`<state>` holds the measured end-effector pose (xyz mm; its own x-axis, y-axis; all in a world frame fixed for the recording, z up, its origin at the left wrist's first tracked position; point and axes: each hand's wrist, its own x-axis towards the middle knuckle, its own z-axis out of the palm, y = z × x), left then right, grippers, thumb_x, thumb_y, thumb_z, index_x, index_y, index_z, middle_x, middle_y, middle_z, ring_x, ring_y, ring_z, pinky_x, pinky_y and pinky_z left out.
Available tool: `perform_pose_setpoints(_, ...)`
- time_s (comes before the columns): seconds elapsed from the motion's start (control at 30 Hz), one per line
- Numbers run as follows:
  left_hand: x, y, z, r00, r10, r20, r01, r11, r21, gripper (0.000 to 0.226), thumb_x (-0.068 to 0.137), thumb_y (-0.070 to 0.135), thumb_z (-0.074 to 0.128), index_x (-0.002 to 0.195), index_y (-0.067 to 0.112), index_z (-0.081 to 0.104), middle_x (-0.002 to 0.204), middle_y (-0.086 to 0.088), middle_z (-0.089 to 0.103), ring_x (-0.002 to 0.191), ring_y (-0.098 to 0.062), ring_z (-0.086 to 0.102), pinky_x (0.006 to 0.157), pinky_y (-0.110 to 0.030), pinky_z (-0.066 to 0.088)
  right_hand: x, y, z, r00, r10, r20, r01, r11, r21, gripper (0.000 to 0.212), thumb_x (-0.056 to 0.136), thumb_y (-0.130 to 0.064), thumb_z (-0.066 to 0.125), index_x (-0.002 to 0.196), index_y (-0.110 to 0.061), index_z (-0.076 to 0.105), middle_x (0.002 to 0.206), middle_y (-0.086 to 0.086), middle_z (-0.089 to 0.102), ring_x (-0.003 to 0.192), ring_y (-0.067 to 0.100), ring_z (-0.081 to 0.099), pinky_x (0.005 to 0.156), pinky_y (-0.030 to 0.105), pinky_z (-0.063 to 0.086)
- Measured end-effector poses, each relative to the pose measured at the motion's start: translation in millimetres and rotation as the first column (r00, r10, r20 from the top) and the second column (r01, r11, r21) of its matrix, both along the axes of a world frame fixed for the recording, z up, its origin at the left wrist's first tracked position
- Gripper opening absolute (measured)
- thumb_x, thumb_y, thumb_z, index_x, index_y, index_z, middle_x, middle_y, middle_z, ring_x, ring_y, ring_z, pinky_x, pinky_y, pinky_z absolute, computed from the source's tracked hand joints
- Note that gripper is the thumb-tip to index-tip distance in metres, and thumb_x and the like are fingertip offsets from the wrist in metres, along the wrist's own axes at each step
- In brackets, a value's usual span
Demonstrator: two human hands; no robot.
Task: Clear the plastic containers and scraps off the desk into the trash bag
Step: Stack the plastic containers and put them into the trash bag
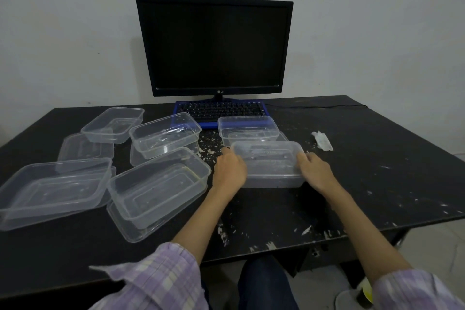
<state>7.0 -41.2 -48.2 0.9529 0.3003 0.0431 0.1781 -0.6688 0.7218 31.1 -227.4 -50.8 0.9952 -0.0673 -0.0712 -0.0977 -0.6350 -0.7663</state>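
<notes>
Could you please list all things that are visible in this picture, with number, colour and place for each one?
plastic containers: six, clear, five on the desk's left half, one near the middle between the hands
lids: several, clear, lying under or beside containers; exact number unclear
paper scrap: one, white, on the desk right of the containers
small scraps: many, pale, scattered over the desk
monitor: one, black, screen dark, at the back
keyboard: one, black keys on a blue base, below the monitor
desk: one, black
left hand: on the middle container's left end
right hand: on its right end
sleeves: two, purple checked
</notes>
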Motion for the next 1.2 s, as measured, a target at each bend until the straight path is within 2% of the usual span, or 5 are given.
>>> perform_pose_setpoints(0.2,6,3,18,0.994,0.005,0.112,0.008,0.993,-0.114,0.027,0.100,0.019,0.034,0.086,0.006,0.053,0.084,-0.009,0.054,0.058,-0.008,0.045,0.049,-0.020,0.035,3,3,18,0.996,-0.084,-0.039,0.090,0.980,0.180,0.042,0.098,-0.034,0.032,0.128,-0.010,0.050,0.109,0.010,0.057,0.097,0.025,0.058,0.084,0.038,0.049)
perform_pose_setpoints(0.5,4,44,74,0.974,0.038,0.224,0.026,0.961,-0.276,0.026,0.098,0.027,0.026,0.092,0.018,0.050,0.097,-0.010,0.057,0.089,-0.027,0.061,0.079,-0.046,0.056,-11,18,85,0.990,0.126,0.058,-0.139,0.871,0.471,0.032,0.097,-0.028,0.042,0.126,-0.016,0.047,0.107,0.009,0.061,0.093,0.026,0.066,0.069,0.034,0.058)
perform_pose_setpoints(0.83,-94,157,108,0.953,0.187,0.240,-0.047,0.870,-0.492,0.033,0.097,0.022,0.029,0.111,0.012,0.058,0.103,-0.013,0.062,0.079,-0.023,0.061,0.052,-0.029,0.057,-56,119,112,0.880,0.469,0.073,-0.394,0.635,0.665,0.020,0.095,-0.028,0.051,0.113,-0.018,0.053,0.103,0.014,0.067,0.090,0.031,0.071,0.075,0.038,0.060)
perform_pose_setpoints(1.03,-181,227,96,0.893,0.359,0.271,-0.190,0.848,-0.495,0.028,0.095,0.021,0.034,0.084,0.020,0.060,0.079,-0.004,0.056,0.068,-0.019,0.055,0.058,-0.035,0.052,-100,200,94,0.757,0.650,0.071,-0.487,0.488,0.724,0.022,0.094,-0.028,0.053,0.112,-0.017,0.057,0.103,0.015,0.071,0.089,0.031,0.071,0.076,0.039,0.060)
perform_pose_setpoints(1.2,-274,272,78,0.836,0.510,0.206,-0.323,0.758,-0.566,0.023,0.095,0.023,0.040,0.097,0.020,0.063,0.090,-0.006,0.063,0.075,-0.020,0.062,0.052,-0.029,0.056,-152,261,69,0.630,0.773,0.069,-0.539,0.372,0.756,0.023,0.095,-0.027,0.051,0.115,-0.019,0.056,0.109,0.017,0.069,0.095,0.039,0.068,0.075,0.039,0.060)
